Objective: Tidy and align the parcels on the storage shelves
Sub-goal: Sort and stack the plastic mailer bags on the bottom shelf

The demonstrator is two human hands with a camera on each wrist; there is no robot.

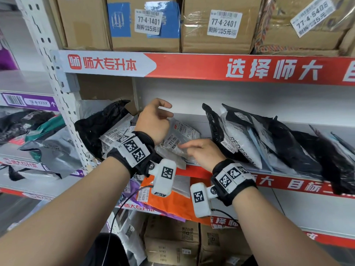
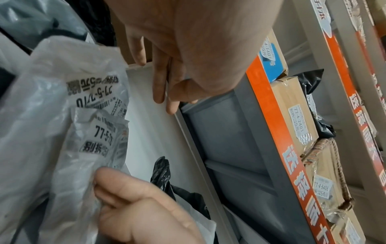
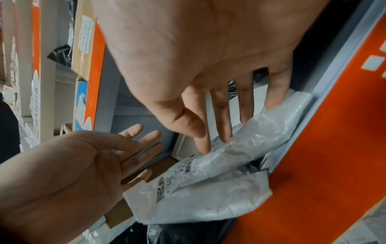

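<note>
Both hands are up at the middle shelf point(image 1: 192, 120), working its left end. The left hand point(image 1: 153, 121) hangs above the pile with fingers straight and loosely spread, palm clear of everything, gripping nothing. The right hand point(image 1: 203, 150) lies flat with fingers stretched out, fingertips point(image 3: 202, 145) touching the clear plastic parcel point(image 1: 182, 139) at the shelf's front edge; no curl round it, just contact.

That clear parcel carries a white label reading 77-5-7, the rest creased out of sight. It lies tilted on a heap of soft mailers near the shelf's left end, 1 corner poking past the front lip. Just left of it a black poly bag point(image 1: 99, 123) slumps against the upright post point(image 1: 57, 96).

Toward the right end of the same shelf, a row of black and white mailers point(image 1: 269, 139) leans over to the left, well apart from the hands.

On the shelf above, cardboard boxes point(image 1: 217, 25) stand flush along the front edge, labels 77-4-1401 and 77-4-2401 facing out. Below, an orange mailer point(image 1: 172, 204) juts past the lower shelf's front edge.
</note>
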